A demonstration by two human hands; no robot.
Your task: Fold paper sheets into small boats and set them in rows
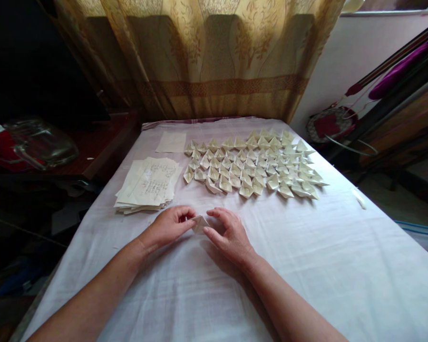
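A small folded piece of cream paper (199, 222) lies on the white cloth between my two hands. My left hand (171, 224) pinches its left edge with curled fingers. My right hand (228, 232) presses its right side, fingers curled over it. Beyond the hands, several finished folded paper boats (253, 164) lie in rows across the cloth. A stack of flat written sheets (148, 184) sits to the left of the boats, close to my left hand.
One loose square sheet (170, 142) lies behind the stack. The white cloth (306, 266) covers the table. A patterned curtain (207, 57) hangs behind. A glass jar (41, 142) lies on a dark shelf at left. Dark poles (395, 71) lean at right.
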